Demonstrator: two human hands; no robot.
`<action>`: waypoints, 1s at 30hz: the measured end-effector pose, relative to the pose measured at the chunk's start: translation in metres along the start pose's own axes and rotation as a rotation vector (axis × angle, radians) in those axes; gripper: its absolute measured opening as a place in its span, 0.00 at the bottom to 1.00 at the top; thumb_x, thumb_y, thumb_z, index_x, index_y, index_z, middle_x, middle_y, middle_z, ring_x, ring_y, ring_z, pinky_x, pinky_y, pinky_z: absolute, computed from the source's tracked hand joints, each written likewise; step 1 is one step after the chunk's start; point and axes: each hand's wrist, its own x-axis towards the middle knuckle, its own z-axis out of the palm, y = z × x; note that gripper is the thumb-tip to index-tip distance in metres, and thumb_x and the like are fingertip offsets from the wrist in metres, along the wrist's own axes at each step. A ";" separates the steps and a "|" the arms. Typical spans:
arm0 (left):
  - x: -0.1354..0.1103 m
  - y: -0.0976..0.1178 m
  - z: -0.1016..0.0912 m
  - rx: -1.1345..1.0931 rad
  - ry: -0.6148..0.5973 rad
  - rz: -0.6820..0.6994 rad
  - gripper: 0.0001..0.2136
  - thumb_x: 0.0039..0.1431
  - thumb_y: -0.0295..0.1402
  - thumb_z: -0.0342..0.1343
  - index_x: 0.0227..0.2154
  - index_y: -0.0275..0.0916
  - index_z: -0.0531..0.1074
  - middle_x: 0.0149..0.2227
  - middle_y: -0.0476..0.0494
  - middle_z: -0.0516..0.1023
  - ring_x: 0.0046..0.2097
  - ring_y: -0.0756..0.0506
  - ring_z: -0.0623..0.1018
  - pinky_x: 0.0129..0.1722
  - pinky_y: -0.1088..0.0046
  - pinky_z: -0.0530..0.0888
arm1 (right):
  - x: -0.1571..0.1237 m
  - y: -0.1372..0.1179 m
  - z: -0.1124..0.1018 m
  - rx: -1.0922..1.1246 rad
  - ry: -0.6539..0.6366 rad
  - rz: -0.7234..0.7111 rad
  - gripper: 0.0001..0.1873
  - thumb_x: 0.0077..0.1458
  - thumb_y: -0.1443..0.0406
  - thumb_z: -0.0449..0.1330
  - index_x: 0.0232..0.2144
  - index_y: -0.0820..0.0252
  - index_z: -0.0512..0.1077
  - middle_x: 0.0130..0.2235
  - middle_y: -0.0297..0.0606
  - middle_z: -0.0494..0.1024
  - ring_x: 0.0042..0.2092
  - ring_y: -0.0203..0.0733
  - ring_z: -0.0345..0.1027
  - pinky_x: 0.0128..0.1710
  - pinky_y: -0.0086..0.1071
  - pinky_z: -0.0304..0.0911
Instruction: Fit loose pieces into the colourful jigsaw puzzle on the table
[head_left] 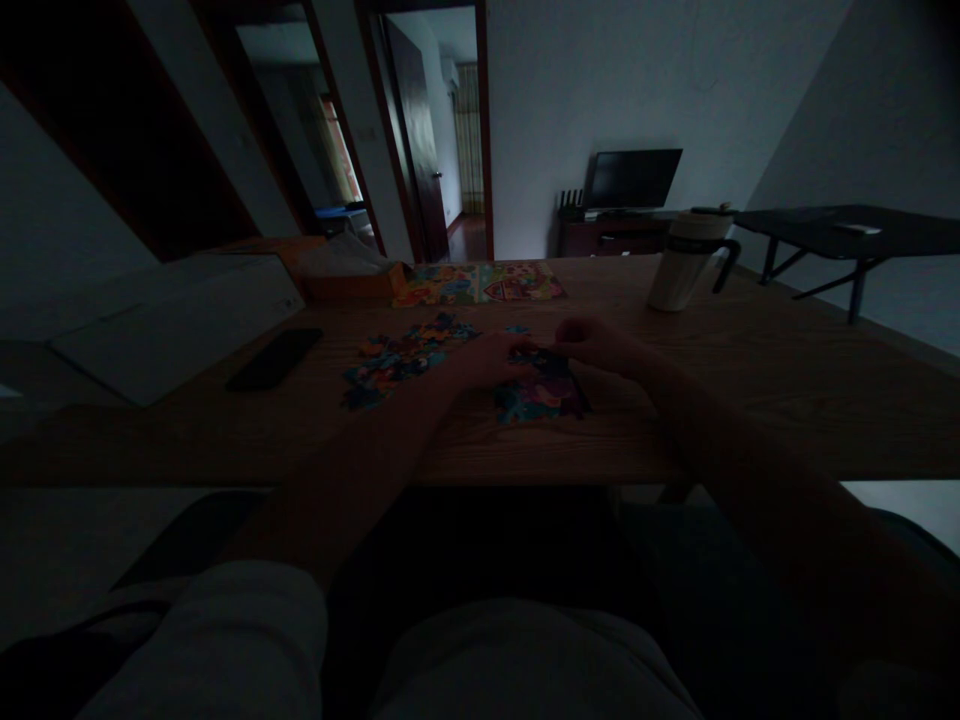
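A partly joined jigsaw puzzle [541, 392] in pink, purple and teal lies on the wooden table in front of me. My left hand [496, 358] rests at its upper left edge with the fingers curled; what they hold, if anything, is too dark to make out. At the puzzle's top edge my right hand [598, 345] pinches a small dark puzzle piece, mostly hidden by the fingertips. Both hands are close together. Loose puzzle pieces [401, 352] are spread in a pile to the left, partly behind my left forearm.
Behind the pieces lies a colourful printed sheet [480, 284], beside an orange tissue box [356, 283]. A black phone [276, 359] and a large white box [180, 320] are on the left. A cup with a dark handle [684, 268] stands at the table's back right.
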 end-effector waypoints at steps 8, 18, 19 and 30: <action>0.004 -0.002 0.009 -0.199 0.053 0.070 0.22 0.59 0.35 0.60 0.57 0.43 0.72 0.42 0.45 0.83 0.41 0.45 0.80 0.43 0.70 0.74 | -0.007 -0.012 0.001 0.282 -0.100 0.044 0.16 0.49 0.55 0.69 0.31 0.57 0.69 0.28 0.35 0.74 0.27 0.36 0.67 0.22 0.27 0.61; -0.021 -0.034 -0.080 0.060 0.308 -0.129 0.09 0.56 0.34 0.55 0.30 0.37 0.79 0.29 0.46 0.78 0.33 0.46 0.75 0.35 0.71 0.70 | -0.024 -0.033 0.014 -0.049 -0.348 -0.102 0.28 0.51 0.51 0.68 0.52 0.53 0.73 0.36 0.36 0.81 0.35 0.43 0.75 0.34 0.33 0.68; -0.027 -0.041 -0.090 0.081 0.330 -0.171 0.10 0.56 0.35 0.54 0.28 0.36 0.78 0.28 0.46 0.77 0.32 0.46 0.74 0.34 0.71 0.70 | -0.027 -0.040 0.018 -0.080 -0.352 -0.183 0.29 0.51 0.51 0.68 0.54 0.51 0.74 0.41 0.37 0.82 0.39 0.45 0.76 0.39 0.35 0.70; -0.090 -0.150 -0.079 -0.244 0.708 -0.600 0.08 0.51 0.34 0.59 0.33 0.37 0.79 0.37 0.42 0.82 0.38 0.44 0.78 0.41 0.70 0.74 | -0.035 -0.056 0.044 -0.310 -0.337 -0.313 0.32 0.52 0.46 0.66 0.56 0.51 0.74 0.54 0.43 0.78 0.51 0.55 0.73 0.52 0.45 0.67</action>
